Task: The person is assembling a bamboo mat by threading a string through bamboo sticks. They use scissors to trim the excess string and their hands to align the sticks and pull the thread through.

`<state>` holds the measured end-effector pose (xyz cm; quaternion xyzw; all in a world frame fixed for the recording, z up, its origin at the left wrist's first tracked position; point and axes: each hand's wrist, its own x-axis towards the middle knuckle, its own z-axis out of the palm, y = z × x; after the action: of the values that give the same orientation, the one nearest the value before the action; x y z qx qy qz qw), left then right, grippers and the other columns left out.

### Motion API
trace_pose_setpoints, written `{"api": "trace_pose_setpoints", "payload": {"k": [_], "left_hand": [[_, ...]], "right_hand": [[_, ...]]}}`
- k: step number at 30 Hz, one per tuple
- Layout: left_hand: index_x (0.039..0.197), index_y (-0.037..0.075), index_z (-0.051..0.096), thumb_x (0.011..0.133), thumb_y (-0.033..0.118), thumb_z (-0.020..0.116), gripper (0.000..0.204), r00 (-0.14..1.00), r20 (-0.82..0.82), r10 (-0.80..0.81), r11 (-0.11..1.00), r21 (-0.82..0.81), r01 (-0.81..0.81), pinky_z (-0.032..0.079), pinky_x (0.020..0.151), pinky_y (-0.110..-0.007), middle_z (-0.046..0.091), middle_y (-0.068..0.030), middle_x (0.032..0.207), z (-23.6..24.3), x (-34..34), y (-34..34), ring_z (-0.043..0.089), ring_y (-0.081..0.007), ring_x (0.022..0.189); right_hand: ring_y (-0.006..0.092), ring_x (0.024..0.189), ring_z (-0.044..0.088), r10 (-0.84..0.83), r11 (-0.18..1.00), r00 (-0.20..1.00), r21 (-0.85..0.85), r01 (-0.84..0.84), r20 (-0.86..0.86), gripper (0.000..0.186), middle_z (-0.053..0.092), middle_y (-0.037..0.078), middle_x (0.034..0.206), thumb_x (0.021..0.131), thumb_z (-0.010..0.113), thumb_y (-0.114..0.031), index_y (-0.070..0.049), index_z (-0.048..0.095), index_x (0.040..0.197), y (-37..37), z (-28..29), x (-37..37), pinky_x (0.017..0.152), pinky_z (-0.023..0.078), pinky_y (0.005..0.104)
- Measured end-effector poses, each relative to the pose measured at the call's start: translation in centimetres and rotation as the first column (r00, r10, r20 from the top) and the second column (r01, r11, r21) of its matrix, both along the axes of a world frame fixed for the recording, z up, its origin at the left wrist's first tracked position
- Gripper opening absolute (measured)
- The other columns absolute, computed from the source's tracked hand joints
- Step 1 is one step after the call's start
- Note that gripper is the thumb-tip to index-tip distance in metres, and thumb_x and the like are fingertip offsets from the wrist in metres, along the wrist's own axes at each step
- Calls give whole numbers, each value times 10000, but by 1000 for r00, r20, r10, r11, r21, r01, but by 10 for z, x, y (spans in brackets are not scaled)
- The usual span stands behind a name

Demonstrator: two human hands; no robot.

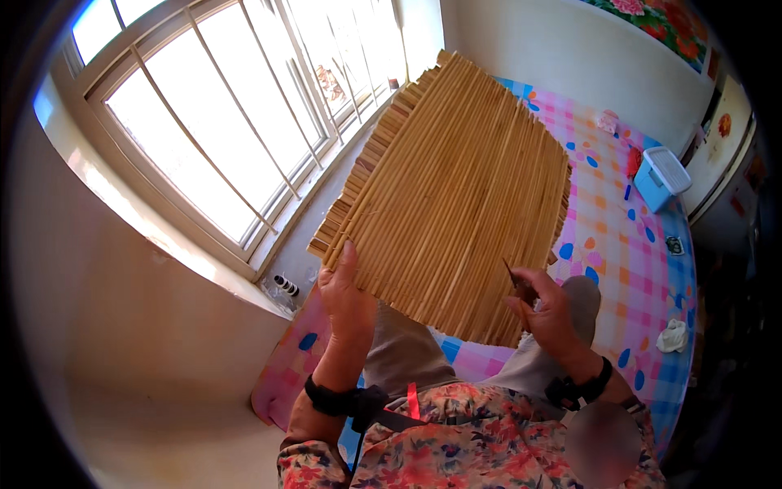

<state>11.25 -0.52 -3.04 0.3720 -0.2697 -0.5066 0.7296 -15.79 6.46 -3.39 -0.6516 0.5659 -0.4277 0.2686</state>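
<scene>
A mat of many narrow brown wooden or bamboo strips (448, 187), ragged along its edges, is held tilted over my lap in grey trousers. My left hand (346, 297) grips its lower left edge, thumb on top. Near the lower right of the mat, my right hand (544, 310) has curled fingers around a thin dark pointed tool (509, 270) that I cannot identify; its tip lies over the strips.
Under me is a bed with a checked pink and blue sheet (619, 269), holding a blue lidded box (656, 183) and a white cloth (673, 336). A barred window (187, 122) and sill with a small cylinder (286, 284) are left; a wall (529, 37) is behind.
</scene>
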Motion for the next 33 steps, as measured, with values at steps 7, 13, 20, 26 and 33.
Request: {"api": "trace_pose_setpoints", "payload": {"k": [7,13,20,26,33], "left_hand": [[1193,-17,554,951,136,572,287,978,-196,-64,978,183,100,524,894,-367,630,-141,1140,-83,-23,12,632,-233,1012],[1175,-18,555,946,109,566,262,978,-204,-34,957,275,91,524,877,-363,639,-125,1112,-104,-33,-14,637,-229,981],[1216,-23,529,953,136,565,310,926,-271,-261,938,155,310,522,893,-364,630,-137,1133,-111,-45,-60,630,-235,1017],[1226,8,522,943,159,578,325,888,-352,-295,893,230,388,527,865,-360,623,-114,1140,-182,-67,-85,640,-218,988],[1143,-4,575,919,131,602,262,863,-438,-252,817,382,433,545,842,-377,659,-143,1070,-227,-72,-103,664,-242,937]], "right_hand": [[294,801,650,44,999,965,10,-43,-259,324,607,129,900,793,723,-90,-74,588,1086,-18,-50,-4,687,523,363],[320,812,643,12,999,941,41,2,-339,306,622,132,900,796,709,-123,-70,582,1070,-57,-94,-11,705,526,396],[314,841,636,-30,999,912,-29,20,-409,310,618,121,894,803,704,-146,-85,576,1079,-106,-93,-6,725,529,400],[297,841,637,53,997,916,80,-23,-398,314,611,109,880,786,713,-117,-79,573,1065,-121,-97,1,721,537,384],[293,839,632,140,989,786,115,-89,-602,315,591,121,868,786,713,-125,-65,566,1058,-157,-133,-8,734,545,378]]}}
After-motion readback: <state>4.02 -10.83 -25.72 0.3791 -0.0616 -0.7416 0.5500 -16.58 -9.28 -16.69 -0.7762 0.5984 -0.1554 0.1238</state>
